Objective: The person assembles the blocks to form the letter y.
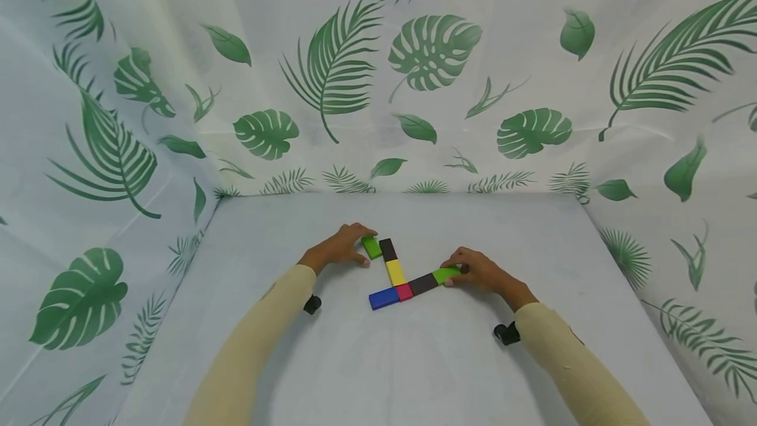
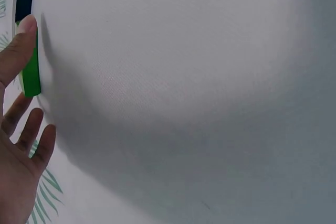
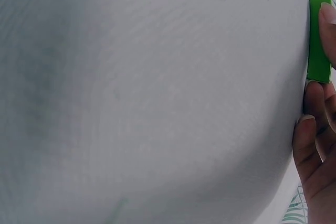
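My left hand [image 1: 344,244] holds a green block [image 1: 372,247] between thumb and fingers. In the left wrist view the thumb lies across its side. Just right of that block, a black block [image 1: 387,250] and a yellow block [image 1: 395,273] form a line down to a small red block [image 1: 405,292]. A blue block [image 1: 384,298] touches the red one on its left, and a second black block [image 1: 423,284] on its right. At that row's right end my right hand [image 1: 479,270] grips another green block [image 1: 445,275], with the thumb on its near side.
The blocks lie on a white-covered table [image 1: 414,367]. Leaf-patterned white sheets [image 1: 355,150] rise behind it and at both sides. A small black device [image 1: 506,333] is at the right wrist, and another black device [image 1: 313,304] at the left.
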A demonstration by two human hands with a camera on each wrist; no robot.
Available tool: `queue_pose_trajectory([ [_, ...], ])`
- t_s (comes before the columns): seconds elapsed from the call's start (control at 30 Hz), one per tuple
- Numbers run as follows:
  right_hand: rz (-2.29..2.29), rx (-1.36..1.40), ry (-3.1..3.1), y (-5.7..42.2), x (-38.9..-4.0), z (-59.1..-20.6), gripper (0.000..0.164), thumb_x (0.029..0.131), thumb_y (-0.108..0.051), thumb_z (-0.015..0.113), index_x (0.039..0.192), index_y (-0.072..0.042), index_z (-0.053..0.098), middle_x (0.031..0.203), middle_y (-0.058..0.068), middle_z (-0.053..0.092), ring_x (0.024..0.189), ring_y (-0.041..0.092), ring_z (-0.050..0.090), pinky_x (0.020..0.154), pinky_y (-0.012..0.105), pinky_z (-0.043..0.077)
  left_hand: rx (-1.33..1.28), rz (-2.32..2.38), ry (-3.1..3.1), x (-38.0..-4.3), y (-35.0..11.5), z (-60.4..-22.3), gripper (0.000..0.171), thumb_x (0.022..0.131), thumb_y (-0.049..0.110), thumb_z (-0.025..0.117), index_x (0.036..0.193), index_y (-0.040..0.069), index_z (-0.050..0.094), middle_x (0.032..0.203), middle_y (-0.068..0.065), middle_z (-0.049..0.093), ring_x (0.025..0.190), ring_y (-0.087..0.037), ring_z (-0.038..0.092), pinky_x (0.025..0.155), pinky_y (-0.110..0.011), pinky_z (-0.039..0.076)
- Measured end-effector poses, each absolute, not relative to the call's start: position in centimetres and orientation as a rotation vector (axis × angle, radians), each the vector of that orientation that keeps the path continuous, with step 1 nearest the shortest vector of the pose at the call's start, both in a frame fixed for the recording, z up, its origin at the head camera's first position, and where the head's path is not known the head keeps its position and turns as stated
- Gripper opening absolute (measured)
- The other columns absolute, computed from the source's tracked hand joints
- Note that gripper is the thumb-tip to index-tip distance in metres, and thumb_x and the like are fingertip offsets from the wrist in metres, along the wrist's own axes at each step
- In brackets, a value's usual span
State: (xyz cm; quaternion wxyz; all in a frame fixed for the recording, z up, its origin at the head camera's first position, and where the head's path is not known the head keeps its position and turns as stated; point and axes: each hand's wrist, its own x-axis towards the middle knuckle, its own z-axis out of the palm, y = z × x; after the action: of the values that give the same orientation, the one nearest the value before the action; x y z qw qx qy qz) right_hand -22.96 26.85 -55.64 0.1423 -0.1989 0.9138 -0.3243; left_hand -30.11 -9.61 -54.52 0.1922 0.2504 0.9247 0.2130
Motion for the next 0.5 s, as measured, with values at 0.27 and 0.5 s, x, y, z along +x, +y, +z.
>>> queue_pose_trajectory([
  [0.27,-0.929,-0.547,2.631,26.67,-22.82,-55.40,0.038,0.083,-0.032,0.082,0.118,-0.019,0.075,0.106,-0.002,0.062,0.092,0.016,0.053,0.083,0.034,0.045,0.719,0.592,2.594,-30.25,-9.17,-54.27,0.062,0.089,0.025,0.079,0.145,0.021,0.054,0.144,-0.010,0.047,0.136,-0.030,0.040,0.115,-0.046,0.036],
  [0.5,-0.926,-0.560,2.639,26.78,-23.03,-55.56,0.038,0.082,-0.033,0.083,0.117,-0.019,0.075,0.105,-0.003,0.062,0.092,0.015,0.053,0.082,0.033,0.046,0.710,0.599,2.595,-30.40,-9.04,-54.09,0.053,0.091,0.020,0.076,0.141,0.021,0.058,0.143,-0.012,0.047,0.137,-0.031,0.040,0.116,-0.047,0.035],
])
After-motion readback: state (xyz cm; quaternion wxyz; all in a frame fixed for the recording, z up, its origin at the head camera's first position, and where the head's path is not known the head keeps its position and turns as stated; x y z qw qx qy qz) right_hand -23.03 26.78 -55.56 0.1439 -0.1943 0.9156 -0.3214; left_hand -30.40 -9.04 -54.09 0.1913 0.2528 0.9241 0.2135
